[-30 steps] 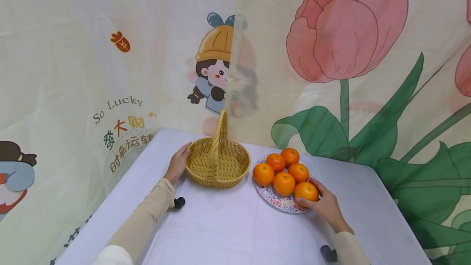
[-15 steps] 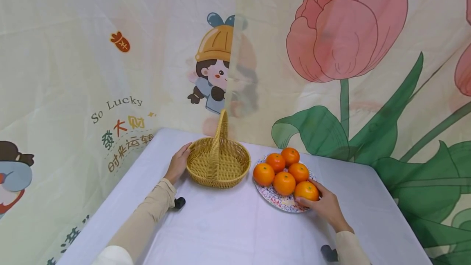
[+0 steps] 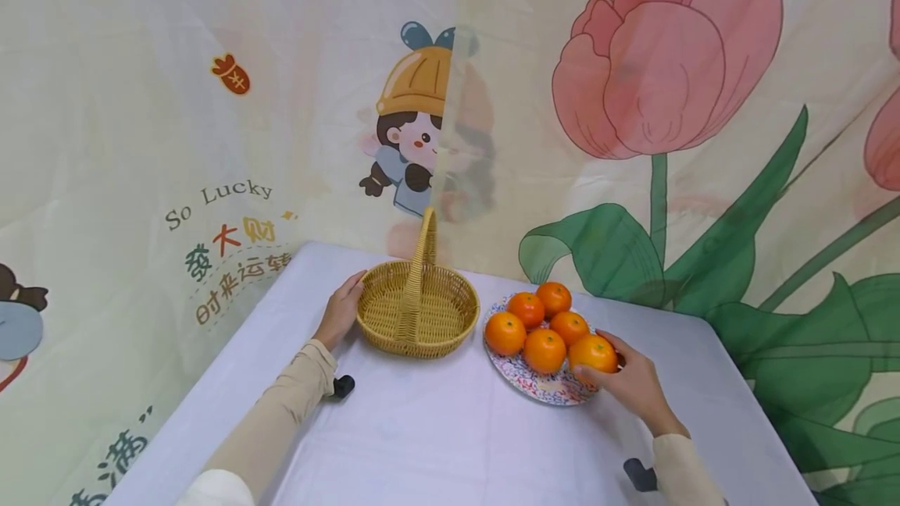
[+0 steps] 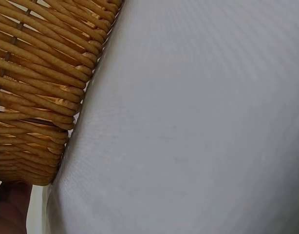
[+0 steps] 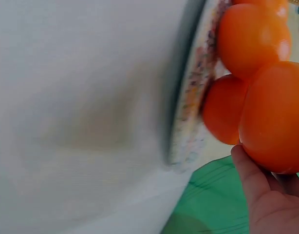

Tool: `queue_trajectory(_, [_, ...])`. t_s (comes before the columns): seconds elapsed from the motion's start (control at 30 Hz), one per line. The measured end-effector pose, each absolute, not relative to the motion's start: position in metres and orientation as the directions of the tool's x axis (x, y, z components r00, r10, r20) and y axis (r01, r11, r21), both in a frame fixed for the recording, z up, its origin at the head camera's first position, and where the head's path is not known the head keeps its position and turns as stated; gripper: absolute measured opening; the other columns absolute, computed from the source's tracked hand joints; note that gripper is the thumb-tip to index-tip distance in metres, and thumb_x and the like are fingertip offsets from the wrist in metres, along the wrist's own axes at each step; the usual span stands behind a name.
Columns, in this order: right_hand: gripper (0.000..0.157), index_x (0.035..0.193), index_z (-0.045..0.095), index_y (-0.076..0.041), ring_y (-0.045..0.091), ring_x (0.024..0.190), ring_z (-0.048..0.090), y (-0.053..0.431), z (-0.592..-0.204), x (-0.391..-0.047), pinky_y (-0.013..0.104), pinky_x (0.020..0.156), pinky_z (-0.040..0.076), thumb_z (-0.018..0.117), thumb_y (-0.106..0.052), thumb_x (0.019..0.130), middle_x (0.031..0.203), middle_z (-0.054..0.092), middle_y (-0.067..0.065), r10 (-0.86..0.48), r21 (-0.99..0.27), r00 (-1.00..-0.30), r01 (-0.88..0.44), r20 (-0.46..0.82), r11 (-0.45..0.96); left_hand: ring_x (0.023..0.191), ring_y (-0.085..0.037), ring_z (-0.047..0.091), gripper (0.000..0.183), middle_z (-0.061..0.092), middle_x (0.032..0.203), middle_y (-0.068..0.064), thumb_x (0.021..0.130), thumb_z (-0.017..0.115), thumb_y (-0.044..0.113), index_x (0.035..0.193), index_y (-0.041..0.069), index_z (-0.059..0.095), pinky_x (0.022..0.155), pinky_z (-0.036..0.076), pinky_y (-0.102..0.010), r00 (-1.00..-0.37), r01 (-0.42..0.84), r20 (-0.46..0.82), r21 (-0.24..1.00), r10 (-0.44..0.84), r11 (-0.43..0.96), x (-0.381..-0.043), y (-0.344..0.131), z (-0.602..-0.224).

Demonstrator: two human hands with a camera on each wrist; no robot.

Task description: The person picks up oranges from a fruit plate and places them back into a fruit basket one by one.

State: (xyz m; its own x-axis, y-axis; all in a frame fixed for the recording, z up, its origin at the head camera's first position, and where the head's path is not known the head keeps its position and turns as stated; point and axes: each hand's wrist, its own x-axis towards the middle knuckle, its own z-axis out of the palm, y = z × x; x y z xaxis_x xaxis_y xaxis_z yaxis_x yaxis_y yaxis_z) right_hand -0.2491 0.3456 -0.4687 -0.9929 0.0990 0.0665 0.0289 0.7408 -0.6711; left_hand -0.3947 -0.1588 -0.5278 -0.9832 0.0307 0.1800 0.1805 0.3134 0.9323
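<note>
A yellow wicker basket point(image 3: 429, 347) with a tall arched handle stands on the white-covered table. My left hand point(image 3: 341, 311) lies along the basket's left side, fingers fairly straight and fingertips at the rim. The left wrist view shows the woven wall point(image 4: 37, 83) close up, with part of the hand below it. To the right, my right hand point(image 3: 636, 385) holds an orange point(image 3: 592, 354) between thumb and fingers, over the right edge of a patterned plate point(image 3: 516, 381). Seen from the right wrist, that orange point(image 5: 276, 117) is raised above the plate, partly covering the others.
Several other oranges point(image 3: 544, 350) sit together on the plate, right of the basket. Dark wrist-worn pieces point(image 3: 343, 387) show beside the sleeves. A printed cloth backdrop point(image 3: 330, 178) with a tulip and cartoon figures rises behind the table point(image 3: 422, 436).
My right hand has lifted the orange slightly and shifted it a little to the right and up. The left hand and the basket stay in place. The head view has turned slightly.
</note>
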Motion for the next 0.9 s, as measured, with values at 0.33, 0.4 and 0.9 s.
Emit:
queue_trajectory(0.33, [0.092, 0.148, 0.041, -0.013, 0.035, 0.116, 0.055, 0.285, -0.434, -0.283, 0.047, 0.091, 0.055, 0.077, -0.057, 0.075, 0.136, 0.052, 0.015, -0.046, -0.696, -0.992, -0.117, 0.12, 0.708, 0.142, -0.036, 0.028, 0.046, 0.035, 0.153, -0.016, 0.107, 0.032, 0.021, 0.149, 0.004, 0.036, 0.118, 0.018, -0.049, -0.982, 0.18, 0.189, 0.916, 0.009, 0.36, -0.388, -0.176, -0.526])
queue_trajectory(0.4, [0.091, 0.147, 0.043, -0.015, 0.033, 0.114, 0.056, 0.271, -0.426, -0.293, 0.046, 0.09, 0.055, 0.078, -0.057, 0.074, 0.134, 0.054, 0.013, -0.078, -0.703, -0.988, -0.148, 0.131, 0.696, 0.142, -0.035, 0.029, 0.045, 0.037, 0.153, -0.016, 0.107, 0.032, 0.022, 0.149, 0.005, 0.037, 0.118, 0.019, -0.048, -0.982, 0.177, 0.189, 0.919, 0.002, 0.353, -0.388, -0.176, -0.526])
queue_trajectory(0.9, [0.082, 0.139, 0.053, -0.026, 0.019, 0.098, 0.063, 0.161, -0.412, -0.373, 0.035, 0.081, 0.057, 0.082, -0.057, 0.068, 0.124, 0.061, -0.001, -0.283, -0.735, -0.943, -0.317, 0.175, 0.6, 0.14, -0.032, 0.034, 0.046, 0.042, 0.15, -0.011, 0.107, 0.036, 0.026, 0.148, 0.008, 0.041, 0.117, 0.023, -0.046, -0.983, 0.17, 0.185, 0.931, -0.015, 0.322, -0.395, -0.155, -0.532])
